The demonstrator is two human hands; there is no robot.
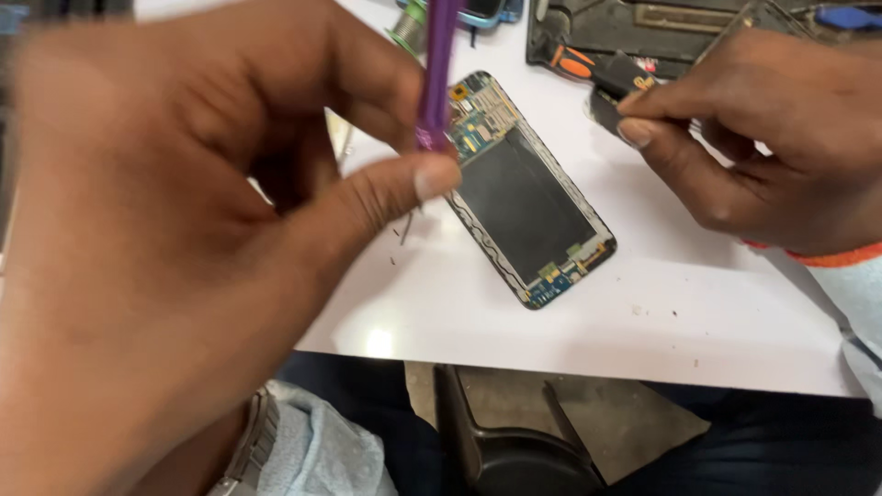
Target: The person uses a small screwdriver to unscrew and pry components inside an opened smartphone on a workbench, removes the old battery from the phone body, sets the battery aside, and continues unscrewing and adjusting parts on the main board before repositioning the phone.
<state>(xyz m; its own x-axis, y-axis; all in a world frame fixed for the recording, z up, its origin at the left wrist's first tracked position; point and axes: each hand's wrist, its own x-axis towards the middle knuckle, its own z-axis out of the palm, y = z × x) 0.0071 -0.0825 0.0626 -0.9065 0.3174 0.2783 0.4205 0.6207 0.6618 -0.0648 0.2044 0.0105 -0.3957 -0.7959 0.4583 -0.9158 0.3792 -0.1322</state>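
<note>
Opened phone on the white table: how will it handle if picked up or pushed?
The opened phone lies flat, a thin slab, so it would probably slide rather than tip or roll. Its circuit boards are bare at both ends, so likely fragile: hold it by the frame edges. It looks stiff and fairly light. The left hand pinches a purple tool just above it.

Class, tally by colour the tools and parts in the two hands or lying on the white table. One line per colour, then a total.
Purple: 1, pry tool in left hand
Black: 2, opened phone, small part in right hand
Orange: 1, screwdriver handle
Total: 4
</note>
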